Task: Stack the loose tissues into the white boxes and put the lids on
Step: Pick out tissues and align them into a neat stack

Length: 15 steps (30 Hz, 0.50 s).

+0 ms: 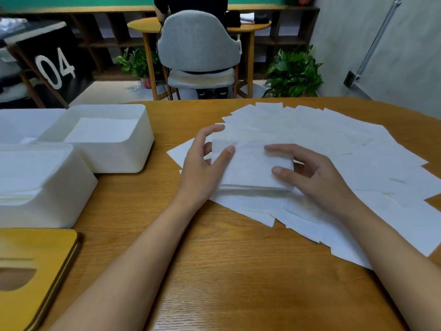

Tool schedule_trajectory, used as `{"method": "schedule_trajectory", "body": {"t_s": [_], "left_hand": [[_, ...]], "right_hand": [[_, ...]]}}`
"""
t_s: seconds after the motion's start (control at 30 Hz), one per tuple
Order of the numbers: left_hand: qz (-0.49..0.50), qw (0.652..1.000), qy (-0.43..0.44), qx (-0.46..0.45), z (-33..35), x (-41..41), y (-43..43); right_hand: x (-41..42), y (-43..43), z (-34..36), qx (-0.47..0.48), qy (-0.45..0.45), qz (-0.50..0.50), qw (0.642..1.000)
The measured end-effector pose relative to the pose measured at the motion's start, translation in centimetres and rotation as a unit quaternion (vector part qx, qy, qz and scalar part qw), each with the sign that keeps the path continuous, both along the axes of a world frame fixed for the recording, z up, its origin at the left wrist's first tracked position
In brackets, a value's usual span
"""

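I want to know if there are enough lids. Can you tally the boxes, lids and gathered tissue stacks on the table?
White boxes: 3 (near box, middle box, far-left box, which is cut off by the frame edge)
Wooden lid: 1
Tissue stack: 1, held between left hand and right hand
Total: 5

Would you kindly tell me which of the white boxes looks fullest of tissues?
The nearest white box, beside the wooden lid; its stack nearly reaches the rim, unlike the box behind.
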<state>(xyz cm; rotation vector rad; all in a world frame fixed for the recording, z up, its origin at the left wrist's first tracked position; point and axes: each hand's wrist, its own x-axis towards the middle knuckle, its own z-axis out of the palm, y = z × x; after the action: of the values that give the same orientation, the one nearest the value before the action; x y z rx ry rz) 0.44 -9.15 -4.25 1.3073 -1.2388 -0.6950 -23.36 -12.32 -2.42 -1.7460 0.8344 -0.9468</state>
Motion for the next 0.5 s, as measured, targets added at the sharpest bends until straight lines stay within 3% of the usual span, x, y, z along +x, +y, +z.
{"method": "schedule_trajectory", "body": {"t_s": [0.33,0.5], "left_hand": [[-0.091,0.995,0.016,0.021,1.4,1.2,3.7],[-0.093,0.991,-0.043,0.088,4.6,4.5,6.3]], "right_hand": [[1.2,1.7,1.5,0.01,0.02,-0.047,0.999],[3.7,3.7,2.8,0.021,0.021,-0.043,0.999]]}}
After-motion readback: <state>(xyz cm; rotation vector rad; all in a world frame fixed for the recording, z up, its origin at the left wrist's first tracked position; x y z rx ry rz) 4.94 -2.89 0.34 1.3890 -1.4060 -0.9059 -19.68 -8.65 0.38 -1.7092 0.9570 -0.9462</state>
